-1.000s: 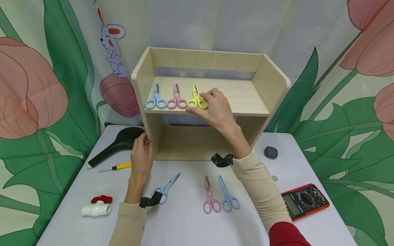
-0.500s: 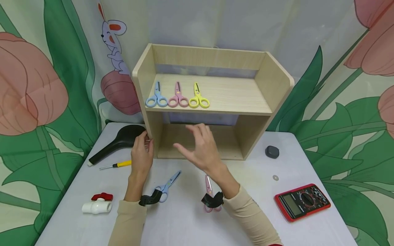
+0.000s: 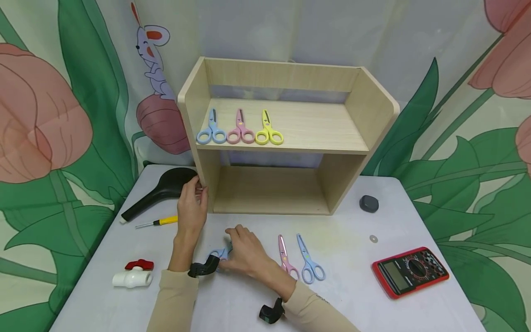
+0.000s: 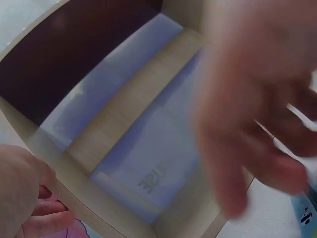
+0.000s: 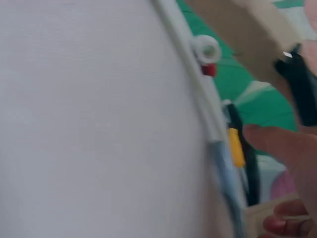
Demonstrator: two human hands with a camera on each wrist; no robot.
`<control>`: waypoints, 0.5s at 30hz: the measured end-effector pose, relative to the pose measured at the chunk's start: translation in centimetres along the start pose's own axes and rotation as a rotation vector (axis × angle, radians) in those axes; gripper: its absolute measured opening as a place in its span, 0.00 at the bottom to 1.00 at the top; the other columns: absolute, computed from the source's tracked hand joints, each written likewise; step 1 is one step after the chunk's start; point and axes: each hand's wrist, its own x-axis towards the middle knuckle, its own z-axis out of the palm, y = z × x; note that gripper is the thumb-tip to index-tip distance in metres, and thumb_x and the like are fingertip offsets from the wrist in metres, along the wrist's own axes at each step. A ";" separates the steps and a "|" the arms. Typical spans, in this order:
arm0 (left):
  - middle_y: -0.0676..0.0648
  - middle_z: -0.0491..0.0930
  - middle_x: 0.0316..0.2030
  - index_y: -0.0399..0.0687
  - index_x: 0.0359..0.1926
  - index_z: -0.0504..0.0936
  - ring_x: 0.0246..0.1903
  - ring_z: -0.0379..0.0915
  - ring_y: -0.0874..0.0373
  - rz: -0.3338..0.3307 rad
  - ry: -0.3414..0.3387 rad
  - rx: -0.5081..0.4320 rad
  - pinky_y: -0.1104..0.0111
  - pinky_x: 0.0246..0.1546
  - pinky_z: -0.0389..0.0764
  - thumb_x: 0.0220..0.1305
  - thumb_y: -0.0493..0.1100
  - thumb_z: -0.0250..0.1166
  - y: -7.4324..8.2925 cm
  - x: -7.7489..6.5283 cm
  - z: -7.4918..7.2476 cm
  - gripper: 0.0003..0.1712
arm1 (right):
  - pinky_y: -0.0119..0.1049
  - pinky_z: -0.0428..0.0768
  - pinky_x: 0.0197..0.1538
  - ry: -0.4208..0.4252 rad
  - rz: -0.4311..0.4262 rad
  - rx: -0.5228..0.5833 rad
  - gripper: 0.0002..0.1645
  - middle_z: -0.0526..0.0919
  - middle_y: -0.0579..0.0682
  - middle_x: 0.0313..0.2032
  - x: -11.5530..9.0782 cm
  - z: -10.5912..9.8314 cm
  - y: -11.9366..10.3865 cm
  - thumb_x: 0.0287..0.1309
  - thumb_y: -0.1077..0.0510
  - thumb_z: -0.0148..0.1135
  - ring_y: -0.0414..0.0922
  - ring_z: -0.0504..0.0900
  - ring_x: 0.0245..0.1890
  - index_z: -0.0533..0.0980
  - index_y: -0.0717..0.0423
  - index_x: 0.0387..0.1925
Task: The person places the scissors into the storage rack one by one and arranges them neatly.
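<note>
At the left side panel of the wooden shelf, my left hand grips the front edge, fingers on the outer side. My right hand is over the blue scissors on the table, fingers loosely bent; it covers most of the blades. In the left wrist view the right hand is blurred, apart from the scissors. Pink scissors and another blue pair lie right of it. On the upper board, blue, pink and yellow scissors lie in a row.
Left of the shelf lie a black paddle-shaped object and a yellow-handled screwdriver. Nearer stands a white valve with a red handle. On the right are a multimeter, a dark rounded block and a small disc.
My right hand has let go of the yellow scissors on the upper board and come down, leftward, to the blue scissors on the table. My left hand has stayed at the shelf's side.
</note>
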 end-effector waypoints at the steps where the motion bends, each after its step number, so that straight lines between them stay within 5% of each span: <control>1: 0.34 0.75 0.50 0.37 0.65 0.70 0.46 0.81 0.43 -0.004 -0.003 0.002 0.53 0.49 0.87 0.71 0.38 0.62 0.0 0.0 0.0 0.25 | 0.31 0.79 0.39 -0.012 -0.001 -0.013 0.49 0.79 0.48 0.42 -0.2 0.4 0.0 0.38 0.29 0.75 0.41 0.77 0.38 0.76 0.56 0.57; 5: 0.34 0.75 0.50 0.37 0.65 0.69 0.47 0.81 0.43 -0.012 -0.010 0.004 0.53 0.49 0.87 0.71 0.38 0.62 0.1 0.0 0.0 0.25 | 0.32 0.78 0.37 -0.057 0.011 -0.038 0.48 0.78 0.48 0.41 -0.7 1.3 0.1 0.39 0.29 0.73 0.42 0.75 0.35 0.76 0.56 0.55; 15: 0.34 0.75 0.50 0.37 0.65 0.69 0.47 0.81 0.43 -0.029 -0.014 0.005 0.53 0.50 0.86 0.71 0.39 0.62 0.3 0.1 -0.1 0.25 | 0.35 0.76 0.35 -0.105 0.055 -0.027 0.33 0.75 0.49 0.38 -1.6 0.2 1.1 0.43 0.47 0.66 0.43 0.72 0.34 0.75 0.59 0.51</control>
